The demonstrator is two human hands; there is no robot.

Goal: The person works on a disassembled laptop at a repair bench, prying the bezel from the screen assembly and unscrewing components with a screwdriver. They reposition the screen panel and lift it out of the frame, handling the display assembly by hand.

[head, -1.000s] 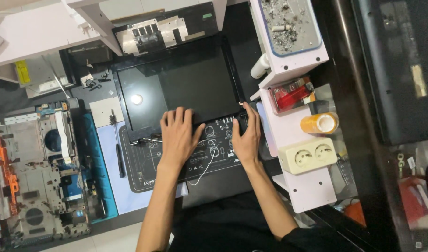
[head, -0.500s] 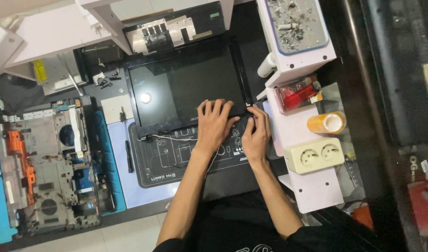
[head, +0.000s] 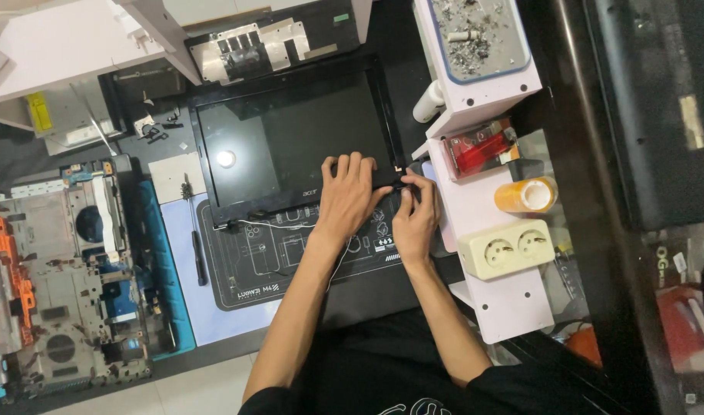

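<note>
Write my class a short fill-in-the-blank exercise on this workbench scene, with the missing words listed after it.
1. Both hands press on the lower ____ corner of the laptop screen panel.
2. The left hand lies ____ on the panel's bottom edge.
3. The right hand pinches the corner beside the ____ shelf unit.
4. A dismantled laptop base lies at the far ____.

Missing words: right; flat; white; left

The laptop screen panel point(head: 290, 146) looks glossy black with a plastic frame, the work mat point(head: 290, 261) matt black, the opened laptop chassis point(head: 60, 284) grey plastic.
</note>
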